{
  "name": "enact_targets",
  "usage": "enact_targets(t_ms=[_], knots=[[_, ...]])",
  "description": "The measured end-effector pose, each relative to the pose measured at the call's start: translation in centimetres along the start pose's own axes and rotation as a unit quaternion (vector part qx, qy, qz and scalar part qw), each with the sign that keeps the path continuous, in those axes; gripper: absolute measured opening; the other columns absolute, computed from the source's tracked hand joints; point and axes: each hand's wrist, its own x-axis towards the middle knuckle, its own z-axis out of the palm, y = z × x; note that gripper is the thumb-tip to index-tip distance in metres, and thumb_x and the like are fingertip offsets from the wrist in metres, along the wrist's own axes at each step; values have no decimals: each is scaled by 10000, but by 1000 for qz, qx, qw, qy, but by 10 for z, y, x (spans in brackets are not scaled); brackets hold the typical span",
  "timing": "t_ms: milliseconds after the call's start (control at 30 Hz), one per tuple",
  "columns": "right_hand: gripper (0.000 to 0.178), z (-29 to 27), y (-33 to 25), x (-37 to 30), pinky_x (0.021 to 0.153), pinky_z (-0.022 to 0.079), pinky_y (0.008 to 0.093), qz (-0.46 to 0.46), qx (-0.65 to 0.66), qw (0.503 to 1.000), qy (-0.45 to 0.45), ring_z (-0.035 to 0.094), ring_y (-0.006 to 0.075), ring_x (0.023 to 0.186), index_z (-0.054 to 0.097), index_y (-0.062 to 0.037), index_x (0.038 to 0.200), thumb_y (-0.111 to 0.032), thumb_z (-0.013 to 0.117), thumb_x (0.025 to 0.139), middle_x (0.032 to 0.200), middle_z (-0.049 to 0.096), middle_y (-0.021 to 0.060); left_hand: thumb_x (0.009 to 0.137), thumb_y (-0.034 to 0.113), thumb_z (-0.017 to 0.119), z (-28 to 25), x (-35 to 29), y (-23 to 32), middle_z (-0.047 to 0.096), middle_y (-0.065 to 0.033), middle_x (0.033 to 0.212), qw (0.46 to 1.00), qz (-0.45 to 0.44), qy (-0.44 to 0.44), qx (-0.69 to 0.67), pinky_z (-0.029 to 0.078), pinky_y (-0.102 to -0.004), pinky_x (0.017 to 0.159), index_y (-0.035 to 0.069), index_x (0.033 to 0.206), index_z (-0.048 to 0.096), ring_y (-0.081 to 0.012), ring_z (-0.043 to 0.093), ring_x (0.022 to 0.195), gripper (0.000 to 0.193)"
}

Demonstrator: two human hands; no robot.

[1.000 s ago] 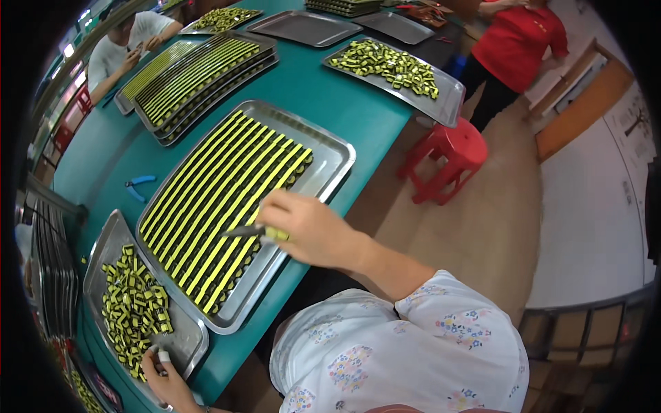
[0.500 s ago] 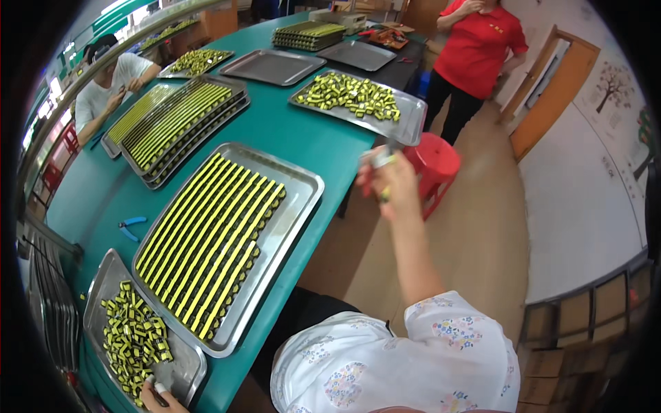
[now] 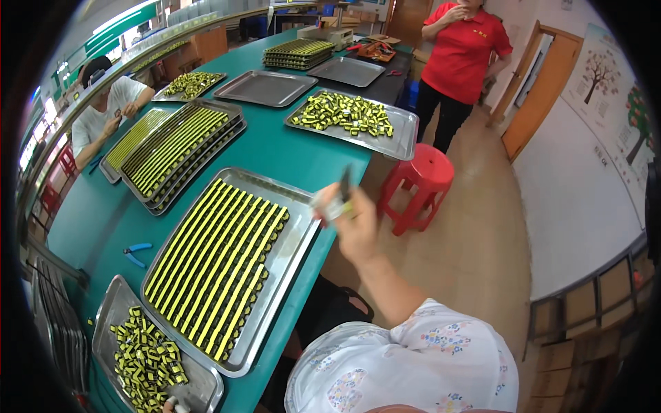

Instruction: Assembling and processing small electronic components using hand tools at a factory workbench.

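Observation:
My right hand (image 3: 354, 224) is over the right edge of a large metal tray (image 3: 301, 206), blurred by motion. Its fingers close round a dark, pointed tool (image 3: 345, 180) whose kind is smeared; some white and a yellow-green spot also show at the fingers. Long rows of yellow-and-black blocks (image 3: 213, 268) fill most of this tray, and the rightmost row is shorter. Only fingertips of my left hand (image 3: 176, 406) show at the bottom edge, beside a heap of loose yellow-and-black blocks (image 3: 146, 361) in a smaller metal tray (image 3: 210, 385). What they hold is hidden.
Blue-handled pliers (image 3: 136, 254) lie on the green table (image 3: 275, 144). Beyond are stacked trays of blocks (image 3: 182, 148), a tray of loose pieces (image 3: 406, 134) and bare trays (image 3: 265, 88). A red stool (image 3: 423, 179) and two people, one seated, one standing, are nearby.
My right hand has moved left and nearer, from beside the stool to the large tray's edge. Less of my left hand shows at the bottom. The whole view has shifted slightly.

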Motion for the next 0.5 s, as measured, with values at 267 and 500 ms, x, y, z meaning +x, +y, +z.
enact_targets(t_ms=[267, 500], knots=[[131, 81, 5, -21, 674, 455, 296, -33, -18, 982, -183, 548, 135, 743, 560, -20, 940, -118, 644, 918, 820, 552, 50, 982, 184, 575, -9, 13, 0, 643, -169, 1114, 993, 106, 22, -49, 465, -382, 914, -24, 1127, 640, -287, 597, 989, 261], [180, 95, 14, -22, 670, 480, 336, -149, -54, 961, -225, 605, 247, 761, 595, -9, 982, -62, 708, 852, 884, 609, 103, 977, 152, 572, -17, -2, 43, 645, -167, 1082, 994, -98, 44, -30, 468, -378, 904, -48, 1106, 636, -278, 592, 980, 247]])
